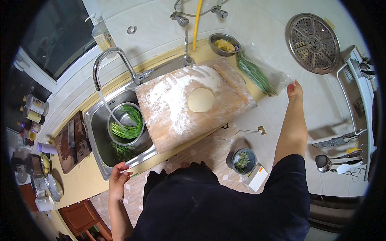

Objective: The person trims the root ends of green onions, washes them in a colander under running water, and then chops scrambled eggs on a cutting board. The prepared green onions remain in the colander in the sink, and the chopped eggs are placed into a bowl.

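Note:
My right hand (295,89) pinches the end of a clear plastic bag (273,73). Long green stalks (254,72) lie in the bag, at the right end of the counter. My left hand (119,180) is by the sink's front edge, fingers apart, holding nothing. Water runs from the curved faucet (114,49) into a metal bowl (109,126) of green leafy stalks (131,125) in the steel sink (101,156). A floured wooden board (169,143) spans the sink's right side and the counter. On it are a flat round of dough (201,100) and a rolling pin (231,82).
Behind the board stands a metal bowl of yellow food (223,46). A cleaver (71,140) lies on the dark cutting board (60,156) at left. On the floor stand a bin (230,161) with green scraps and a white box (256,178). Utensils (324,162) hang at right.

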